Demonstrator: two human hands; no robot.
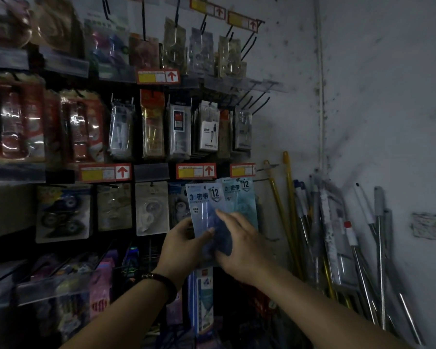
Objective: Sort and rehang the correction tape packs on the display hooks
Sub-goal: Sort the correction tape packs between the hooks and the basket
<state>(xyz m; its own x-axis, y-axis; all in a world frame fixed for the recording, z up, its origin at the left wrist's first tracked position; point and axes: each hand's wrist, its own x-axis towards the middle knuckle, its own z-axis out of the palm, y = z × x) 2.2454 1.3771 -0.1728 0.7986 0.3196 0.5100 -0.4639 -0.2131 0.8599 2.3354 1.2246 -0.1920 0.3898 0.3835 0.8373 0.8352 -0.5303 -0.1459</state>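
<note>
A blue correction tape pack (204,205) marked "12" stands upright in front of the lower display row. My left hand (179,245) grips its lower left edge, thumb on the front. My right hand (239,245) lies over its lower right part, fingers spread on the front; whether it grips is unclear. A second, lighter teal pack (244,200) with the same print hangs just behind to the right. White correction tape packs (151,210) hang on the hooks to the left. Empty black hooks (257,103) jut out higher up at the right end.
Red and yellow price tags (196,171) line the rails. Compass sets and other stationery packs (208,129) fill the row above. Mop and broom handles (312,235) lean in the corner against the stained wall (375,109). More packs (101,290) hang below.
</note>
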